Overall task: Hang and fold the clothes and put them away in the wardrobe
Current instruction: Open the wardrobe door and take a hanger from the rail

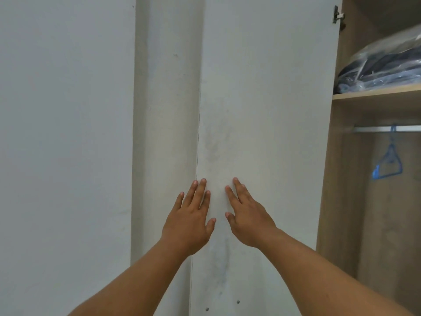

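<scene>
reaching forward side by side, both bare hands lie flat on the tall white wardrobe door, which stands swung open. the left hand has its fingers straight and a little spread, fingertips just beside the door's free left edge; the right hand lies just to the right of it on the same panel, fingers straight and angled up and to the left. neither hand holds anything, and the two thumbs sit near each other without touching. to the right of the door, past its metal hinge, the light-brown wooden wardrobe interior is in view. on its wooden shelf rests a bundle of dark clothing in a clear plastic bag. below the shelf runs a silver metal rail, and from it hangs a blue plastic hanger, bare of clothes. to the left of the door is a plain white wall.
</scene>
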